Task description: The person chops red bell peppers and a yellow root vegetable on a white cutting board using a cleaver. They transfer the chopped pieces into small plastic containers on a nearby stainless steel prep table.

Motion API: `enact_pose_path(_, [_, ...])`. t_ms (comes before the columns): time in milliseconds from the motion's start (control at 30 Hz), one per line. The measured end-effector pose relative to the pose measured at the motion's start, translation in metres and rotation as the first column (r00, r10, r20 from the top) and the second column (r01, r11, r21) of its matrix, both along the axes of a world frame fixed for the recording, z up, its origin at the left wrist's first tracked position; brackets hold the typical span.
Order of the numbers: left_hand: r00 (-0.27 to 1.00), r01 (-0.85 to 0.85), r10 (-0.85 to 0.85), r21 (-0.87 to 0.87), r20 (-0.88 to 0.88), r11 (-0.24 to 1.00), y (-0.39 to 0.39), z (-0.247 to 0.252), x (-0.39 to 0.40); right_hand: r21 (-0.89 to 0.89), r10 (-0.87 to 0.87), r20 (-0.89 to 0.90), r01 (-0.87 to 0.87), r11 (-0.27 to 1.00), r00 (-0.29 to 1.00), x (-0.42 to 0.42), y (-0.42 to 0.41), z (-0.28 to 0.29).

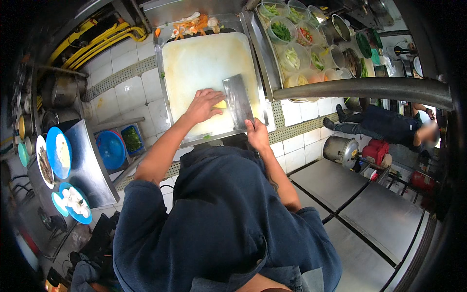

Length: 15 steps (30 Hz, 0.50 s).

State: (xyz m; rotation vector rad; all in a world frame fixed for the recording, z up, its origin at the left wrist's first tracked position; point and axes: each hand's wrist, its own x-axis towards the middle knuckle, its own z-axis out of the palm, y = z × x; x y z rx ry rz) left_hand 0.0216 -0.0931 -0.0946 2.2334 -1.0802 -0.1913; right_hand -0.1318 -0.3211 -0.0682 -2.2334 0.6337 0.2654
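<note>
A large pale cutting board (204,62) lies in a metal tray in front of me. My left hand (206,106) rests on a small yellow piece of food (220,104), fingers bent over it near the middle of the board. In my right hand (258,134) is the handle of a Chinese cleaver (239,102). Its broad steel blade reaches up over the board, just right of the yellow piece. Whether the edge touches the piece cannot be made out.
Peelings and scraps (195,26) lie beyond the board. Clear tubs of cut vegetables (292,58) stand right, behind a thick pipe (365,88). Left, a steel table (91,164) bears blue bowls, one with eggs (74,200). Another person (386,126) stands at far right.
</note>
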Motion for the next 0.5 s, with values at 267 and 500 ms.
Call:
enact_pose_path(267, [0.952,0.298,-0.301,-0.054,-0.059,0.953,0.006,-0.016,0.018,-0.024,-0.022,-0.035,0.021,0.999,0.999,-0.001,-0.006,0.013])
enact_pose_path(500, [0.952,0.302,-0.298,0.051,-0.063,0.952,-0.004,0.005,0.010,-0.193,0.106,-0.042,-0.112,0.975,0.993,0.008,0.009,0.038])
